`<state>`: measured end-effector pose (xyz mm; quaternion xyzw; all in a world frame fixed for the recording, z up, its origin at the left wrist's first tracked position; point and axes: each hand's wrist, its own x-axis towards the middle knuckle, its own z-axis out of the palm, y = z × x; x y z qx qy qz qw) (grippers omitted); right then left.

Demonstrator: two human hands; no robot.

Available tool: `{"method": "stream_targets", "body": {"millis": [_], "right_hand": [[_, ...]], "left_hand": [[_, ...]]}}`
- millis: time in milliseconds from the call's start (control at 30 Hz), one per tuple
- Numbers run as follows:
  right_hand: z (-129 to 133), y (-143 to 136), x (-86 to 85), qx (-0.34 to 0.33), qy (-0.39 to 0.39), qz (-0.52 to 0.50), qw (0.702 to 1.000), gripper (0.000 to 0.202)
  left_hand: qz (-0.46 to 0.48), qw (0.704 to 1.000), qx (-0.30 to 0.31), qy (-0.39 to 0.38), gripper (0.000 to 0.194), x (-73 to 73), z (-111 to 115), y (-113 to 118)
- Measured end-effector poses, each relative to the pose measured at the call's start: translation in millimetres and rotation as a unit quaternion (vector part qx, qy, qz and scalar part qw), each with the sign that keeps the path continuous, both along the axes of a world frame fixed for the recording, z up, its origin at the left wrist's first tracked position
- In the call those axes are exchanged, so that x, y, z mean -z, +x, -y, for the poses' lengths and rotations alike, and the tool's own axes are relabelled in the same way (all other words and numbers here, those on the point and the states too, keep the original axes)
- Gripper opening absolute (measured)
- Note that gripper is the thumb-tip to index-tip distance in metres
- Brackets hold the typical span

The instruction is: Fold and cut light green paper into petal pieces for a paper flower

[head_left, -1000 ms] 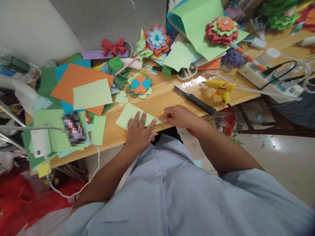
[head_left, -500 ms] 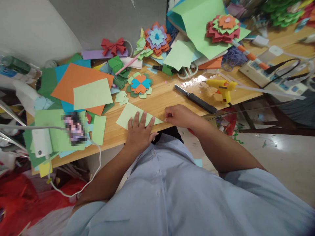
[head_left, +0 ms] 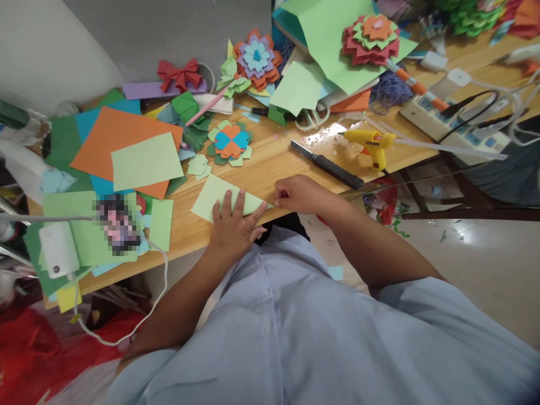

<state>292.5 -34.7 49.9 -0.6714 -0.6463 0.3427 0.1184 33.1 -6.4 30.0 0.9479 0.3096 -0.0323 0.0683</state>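
Observation:
A light green folded paper lies at the table's front edge, its narrow tip pointing right. My left hand rests flat on it with the fingers spread. At the tip, my right hand is closed, thumb and fingers pressed together against the paper's point; what part they grip is too small to make out. Behind the paper are a small stack of light green cut pieces and an orange, blue and green paper flower.
A black-handled knife and a yellow glue gun lie right of my hands, near a power strip. Coloured sheets, a phone and a white cable are at left. Layered flowers stand behind.
The whole view has shifted slightly, moving things left in the picture. My left index finger has spread toward the paper's right tip; my right hand stays closed there.

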Motion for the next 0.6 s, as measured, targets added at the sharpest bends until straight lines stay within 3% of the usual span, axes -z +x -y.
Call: {"method": "stream_targets", "body": {"millis": [267, 600], "right_hand": [[0.3, -0.2, 2.4, -0.003, 0.003, 0.007, 1.0, 0.006], [-0.8, 0.1, 3.2, 0.0, 0.008, 0.006, 1.0, 0.007]], "left_hand": [[-0.014, 0.999, 0.034, -0.004, 0.07, -5.2, -4.2, -3.7], [-0.023, 0.999, 0.035, 0.007, 0.07, -3.4, -4.8, -2.6]]}}
